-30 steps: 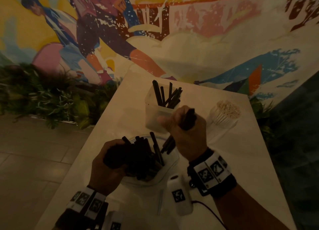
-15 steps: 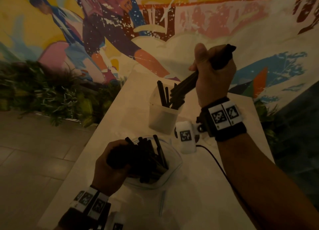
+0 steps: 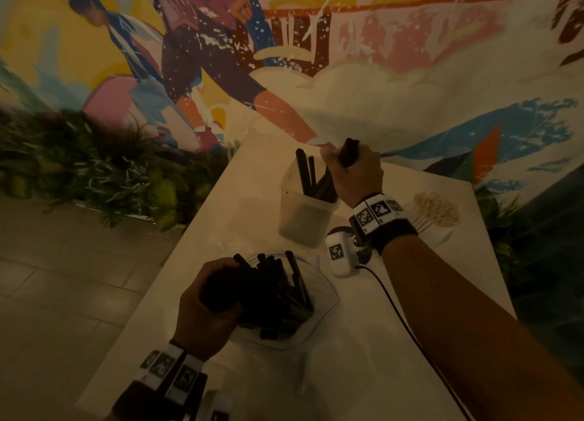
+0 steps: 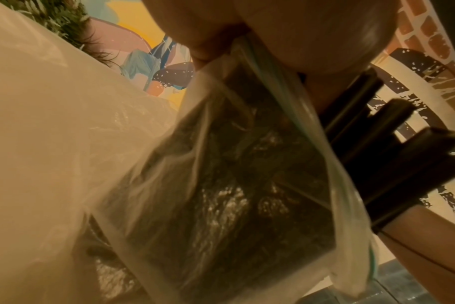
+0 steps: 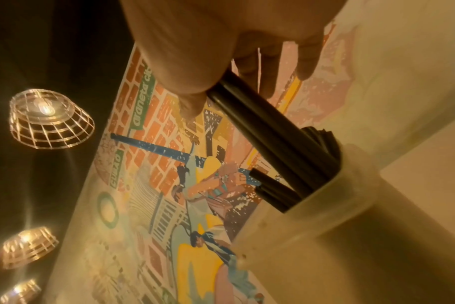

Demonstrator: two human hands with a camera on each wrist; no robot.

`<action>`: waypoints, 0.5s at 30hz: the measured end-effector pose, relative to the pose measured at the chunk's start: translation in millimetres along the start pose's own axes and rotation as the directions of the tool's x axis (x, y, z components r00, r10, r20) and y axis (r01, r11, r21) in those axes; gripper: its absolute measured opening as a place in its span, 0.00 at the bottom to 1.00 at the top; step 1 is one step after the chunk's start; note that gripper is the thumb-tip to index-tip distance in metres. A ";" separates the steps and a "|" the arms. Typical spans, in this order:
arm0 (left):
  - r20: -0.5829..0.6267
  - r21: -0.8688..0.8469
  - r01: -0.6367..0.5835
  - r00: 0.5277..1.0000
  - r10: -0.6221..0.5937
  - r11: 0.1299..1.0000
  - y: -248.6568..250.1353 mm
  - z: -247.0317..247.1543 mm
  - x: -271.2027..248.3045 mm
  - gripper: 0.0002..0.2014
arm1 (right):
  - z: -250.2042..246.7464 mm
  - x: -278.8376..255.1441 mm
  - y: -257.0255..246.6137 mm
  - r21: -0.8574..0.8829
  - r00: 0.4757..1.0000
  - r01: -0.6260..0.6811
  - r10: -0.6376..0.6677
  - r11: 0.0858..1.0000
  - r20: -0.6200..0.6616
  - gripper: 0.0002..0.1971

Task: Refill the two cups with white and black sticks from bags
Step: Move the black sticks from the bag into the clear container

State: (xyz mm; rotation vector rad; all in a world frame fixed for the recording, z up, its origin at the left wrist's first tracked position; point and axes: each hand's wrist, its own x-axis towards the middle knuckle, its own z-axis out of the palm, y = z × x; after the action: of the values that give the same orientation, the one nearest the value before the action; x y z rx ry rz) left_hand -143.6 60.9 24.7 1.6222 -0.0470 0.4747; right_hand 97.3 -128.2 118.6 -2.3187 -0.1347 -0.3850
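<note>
My right hand [image 3: 350,164] grips a bundle of black sticks [image 5: 268,131] whose lower ends are inside the translucent cup [image 3: 300,218] at the table's middle. That cup [image 5: 325,216] holds a few more black sticks [image 3: 305,170]. Nearer me, my left hand [image 3: 208,297] holds the rim of a clear zip bag [image 3: 319,310] full of black sticks [image 3: 278,291]; in the left wrist view the fingers pinch the bag [image 4: 221,174] at its seal. A second cup of white sticks [image 3: 437,210] stands at the right, behind my right wrist.
The white table [image 3: 363,373] has its left edge near my left hand, with tiled floor [image 3: 63,278] and plants [image 3: 94,167] beyond. A mural wall [image 3: 379,72] rises behind the table. A cable [image 3: 410,325] runs along my right forearm.
My right hand lifted a bundle of black sticks from the bag, raised it high above the cup, then came down so the sticks enter the cup. My left hand stayed on the bag.
</note>
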 end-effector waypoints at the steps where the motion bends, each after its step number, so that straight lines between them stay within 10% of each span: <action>1: -0.001 -0.006 0.001 1.000 -0.001 1.000 0.1 0.2 0.2 0.26 | 0.3 -2.0 1.0 -0.090 0.999 -0.005 0.008 0.996 0.041 0.33; 6: -0.003 -0.023 -0.007 1.000 0.007 1.000 -0.5 -0.4 -0.4 0.25 | 7.0 -9.3 14.0 -0.016 0.999 -0.004 0.004 1.000 -0.051 0.25; 15: -0.001 0.004 -0.015 1.000 0.015 1.000 -0.8 -0.4 -0.7 0.25 | 6.4 -11.8 17.3 0.068 0.999 -0.031 0.032 0.997 -0.021 0.44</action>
State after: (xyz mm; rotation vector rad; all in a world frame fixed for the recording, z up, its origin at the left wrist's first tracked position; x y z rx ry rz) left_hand -144.1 61.2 23.7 1.6259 -0.0571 0.4876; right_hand 91.3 -135.5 98.9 -2.2461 -0.0987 -0.3846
